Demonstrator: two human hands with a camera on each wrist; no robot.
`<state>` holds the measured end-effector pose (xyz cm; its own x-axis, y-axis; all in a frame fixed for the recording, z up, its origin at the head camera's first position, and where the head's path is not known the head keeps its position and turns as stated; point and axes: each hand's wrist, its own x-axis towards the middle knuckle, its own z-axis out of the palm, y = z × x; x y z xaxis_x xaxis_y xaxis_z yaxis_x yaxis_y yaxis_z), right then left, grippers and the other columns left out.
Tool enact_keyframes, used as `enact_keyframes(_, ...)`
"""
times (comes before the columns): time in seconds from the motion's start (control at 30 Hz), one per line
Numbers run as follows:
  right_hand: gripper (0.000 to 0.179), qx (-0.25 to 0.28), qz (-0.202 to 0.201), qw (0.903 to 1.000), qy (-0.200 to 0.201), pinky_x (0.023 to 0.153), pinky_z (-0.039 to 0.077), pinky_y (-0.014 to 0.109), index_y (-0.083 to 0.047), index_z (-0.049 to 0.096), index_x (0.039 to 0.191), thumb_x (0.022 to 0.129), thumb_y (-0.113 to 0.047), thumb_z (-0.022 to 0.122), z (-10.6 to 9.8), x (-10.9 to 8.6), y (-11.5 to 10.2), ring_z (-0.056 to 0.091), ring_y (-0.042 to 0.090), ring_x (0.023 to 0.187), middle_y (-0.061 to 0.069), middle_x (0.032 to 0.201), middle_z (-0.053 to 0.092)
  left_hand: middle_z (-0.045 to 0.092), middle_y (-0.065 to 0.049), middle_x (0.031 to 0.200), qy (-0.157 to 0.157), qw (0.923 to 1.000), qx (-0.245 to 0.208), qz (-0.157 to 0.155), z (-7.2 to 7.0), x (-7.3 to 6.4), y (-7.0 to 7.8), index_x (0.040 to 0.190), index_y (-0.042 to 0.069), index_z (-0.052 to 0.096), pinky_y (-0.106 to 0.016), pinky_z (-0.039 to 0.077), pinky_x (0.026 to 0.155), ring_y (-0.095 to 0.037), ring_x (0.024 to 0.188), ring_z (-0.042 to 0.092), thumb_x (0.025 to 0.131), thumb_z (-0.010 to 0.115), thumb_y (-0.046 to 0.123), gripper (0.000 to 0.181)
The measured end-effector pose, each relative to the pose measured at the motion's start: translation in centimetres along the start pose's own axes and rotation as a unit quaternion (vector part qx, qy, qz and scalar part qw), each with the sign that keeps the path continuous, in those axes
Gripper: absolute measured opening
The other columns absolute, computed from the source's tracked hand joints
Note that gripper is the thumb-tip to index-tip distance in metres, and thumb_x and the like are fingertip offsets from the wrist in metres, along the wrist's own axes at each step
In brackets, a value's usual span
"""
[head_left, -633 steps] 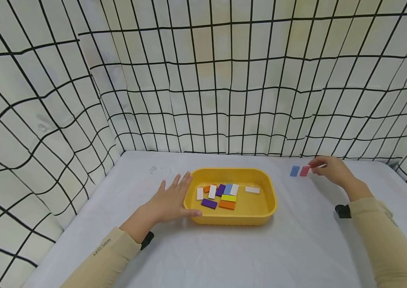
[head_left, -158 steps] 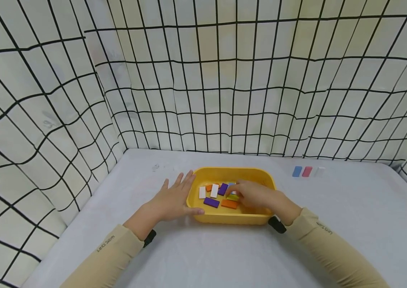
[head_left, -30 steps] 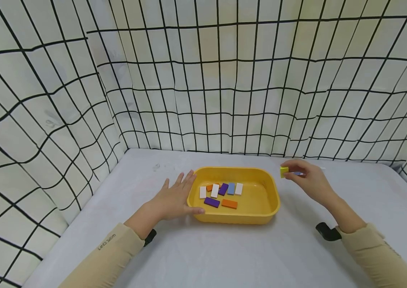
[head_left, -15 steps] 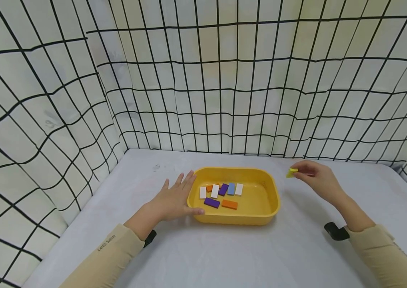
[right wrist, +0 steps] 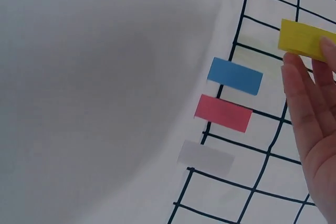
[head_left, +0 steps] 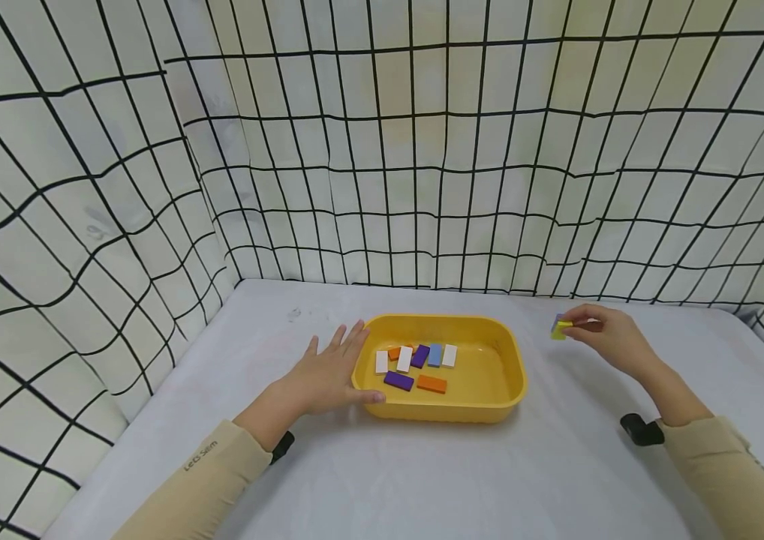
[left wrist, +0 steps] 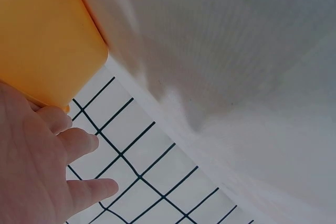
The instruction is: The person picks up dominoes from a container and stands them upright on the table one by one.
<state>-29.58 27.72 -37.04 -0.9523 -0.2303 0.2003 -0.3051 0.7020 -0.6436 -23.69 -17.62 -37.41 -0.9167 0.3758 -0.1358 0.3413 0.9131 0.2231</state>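
My right hand (head_left: 615, 341) pinches a yellow domino-like block (right wrist: 304, 39) between thumb and fingers, to the right of the yellow tray (head_left: 470, 412). In the right wrist view, a blue block (right wrist: 234, 76), a pink block (right wrist: 223, 113) and a white block (right wrist: 206, 158) stand in a spaced row beside that hand. The head view shows only a bit of the blue one behind the yellow block; the hand hides the others. My left hand (head_left: 321, 379), fingers spread, rests on the tray's left end, its thumb over the near rim.
Inside the tray lie several loose blocks: white (head_left: 404, 359), purple (head_left: 398, 380), orange (head_left: 432, 384) and light blue (head_left: 434, 355). The white-covered table (head_left: 422, 480) ends at a black grid net (head_left: 449, 187) before white cloth.
Since the oldest frame, a white block has joined the blue and pink ones. The right hand has taken the yellow block from the tray and lately moved right with it. The left hand stays.
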Motion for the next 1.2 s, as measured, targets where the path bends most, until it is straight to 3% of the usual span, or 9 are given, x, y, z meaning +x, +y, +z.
enact_keyframes(0.43,0.02,-0.076,0.02,0.9962,-0.039,0.087,0.057,0.055,0.003,0.07,0.115,0.097,-0.006,0.069,0.0,0.5,1.6,0.064,0.044,0.106,0.021,0.112,0.07,0.003,-0.009,0.172,0.001,1.0,0.007,0.002,-0.1,-0.2,0.1,0.165,0.005,0.009,-0.068,0.003,0.119,-0.036,0.157,0.002,0.087,0.061,0.075,0.117)
enact_keyframes(0.7,0.021,-0.081,0.027,0.9944,-0.061,0.089,0.056,0.056,0.004,0.07,0.116,0.097,-0.005,0.069,-0.2,0.9,2.2,0.063,0.046,0.108,0.024,0.114,0.069,0.002,-0.009,0.172,0.004,0.9999,0.011,0.006,-0.1,-0.2,0.2,0.165,0.005,0.009,-0.068,0.003,0.119,-0.036,0.156,0.002,0.088,0.06,0.075,0.116)
enact_keyframes(1.2,0.017,-0.082,0.019,0.9944,-0.064,0.086,0.056,0.057,0.002,0.071,0.112,0.097,-0.005,0.068,-0.8,0.9,1.9,0.063,0.046,0.105,0.025,0.115,0.069,0.002,-0.008,0.172,0.0,1.0,0.005,-0.001,-0.1,-0.2,0.1,0.165,0.007,0.008,-0.067,0.001,0.119,-0.035,0.157,0.001,0.087,0.061,0.075,0.117)
